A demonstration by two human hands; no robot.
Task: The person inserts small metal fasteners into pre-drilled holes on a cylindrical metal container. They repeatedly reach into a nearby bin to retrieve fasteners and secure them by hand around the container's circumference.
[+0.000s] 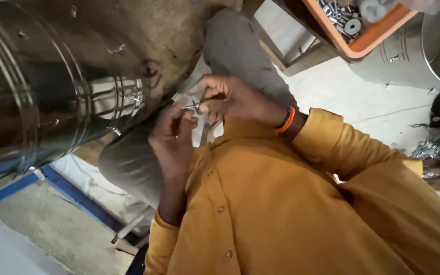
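Head view: both hands (pixel 199 109) pinch, seemingly, a small bolt (pixel 192 106).

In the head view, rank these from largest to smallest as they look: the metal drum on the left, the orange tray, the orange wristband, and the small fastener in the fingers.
1. metal drum
2. orange tray, cut off by the frame
3. orange wristband
4. small fastener
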